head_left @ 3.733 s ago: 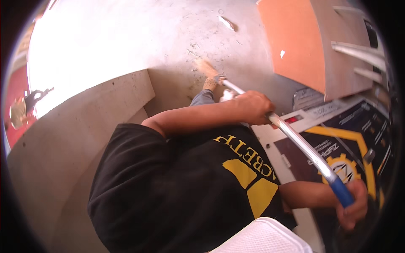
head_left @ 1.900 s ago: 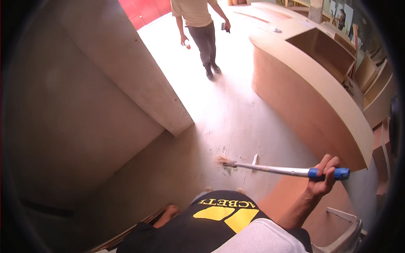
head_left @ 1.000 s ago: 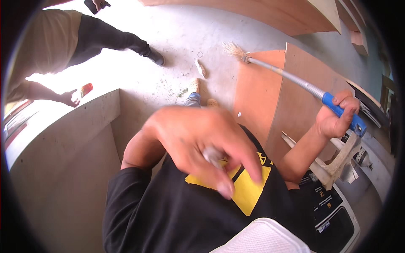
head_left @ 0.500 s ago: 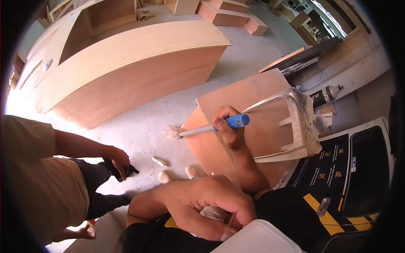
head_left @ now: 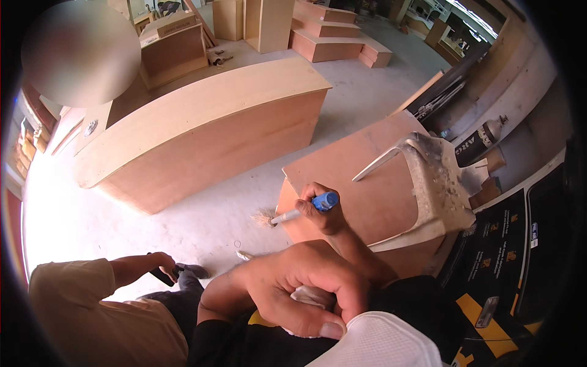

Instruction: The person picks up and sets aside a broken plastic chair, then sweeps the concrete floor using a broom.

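Observation:
My right hand (head_left: 321,209) is wrapped round the upper handle of a long-handled broom (head_left: 288,216), just below its blue end. The broom's splayed, pale bristles (head_left: 263,218) are farther off, by the corner of a plywood box (head_left: 361,183). Close in front of me, my left hand (head_left: 306,284) is closed, its thumb pressed against the edge of a white textured cloth (head_left: 382,342). Crumpled white material (head_left: 313,296) shows inside the curl of its fingers; whether it belongs to the same cloth, I cannot tell.
A co-worker in a tan shirt (head_left: 104,312) stands at left, a dark object in hand. A long curved plywood counter (head_left: 214,147) lies ahead, plywood steps (head_left: 330,43) beyond. At right are a stained white plastic stool (head_left: 437,183), a gas cylinder (head_left: 480,142) and a dark vehicle (head_left: 489,275).
The view has tilted up, so the counter and the co-worker sit lower. My right hand and the broom handle have shifted slightly left and down in the picture. Both hands keep their hold.

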### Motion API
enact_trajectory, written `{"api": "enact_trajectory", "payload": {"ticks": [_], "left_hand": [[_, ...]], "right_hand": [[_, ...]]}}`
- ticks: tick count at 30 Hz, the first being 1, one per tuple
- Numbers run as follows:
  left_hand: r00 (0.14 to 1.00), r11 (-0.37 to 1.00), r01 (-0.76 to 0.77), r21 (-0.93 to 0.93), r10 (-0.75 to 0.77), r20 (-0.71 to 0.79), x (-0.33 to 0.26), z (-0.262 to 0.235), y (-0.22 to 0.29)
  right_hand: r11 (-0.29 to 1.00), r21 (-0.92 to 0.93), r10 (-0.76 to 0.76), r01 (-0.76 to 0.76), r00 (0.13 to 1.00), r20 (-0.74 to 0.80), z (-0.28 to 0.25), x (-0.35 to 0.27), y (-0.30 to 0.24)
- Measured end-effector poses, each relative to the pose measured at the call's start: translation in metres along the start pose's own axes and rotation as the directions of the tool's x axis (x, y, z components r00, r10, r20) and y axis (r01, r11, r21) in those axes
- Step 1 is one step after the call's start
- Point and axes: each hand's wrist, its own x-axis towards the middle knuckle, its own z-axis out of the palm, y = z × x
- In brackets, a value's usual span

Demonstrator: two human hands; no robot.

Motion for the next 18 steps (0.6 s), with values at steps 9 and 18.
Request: {"api": "enact_trajectory", "payload": {"ticks": [9,18], "left_hand": [[0.813,0.794,0.407,0.451,-0.091,-0.575,-0.018,-0.015,-0.026],[0.119,0.637,0.745,0.196,0.163,-0.979,-0.151,-0.024,-0.117]], "right_hand": [[0.955,0.200,0.231,-0.218,0.972,-0.041,-0.032,-0.025,0.045],[0.980,0.190,-0.077,0.053,0.990,0.122,-0.037,0.014,0.070]]}}
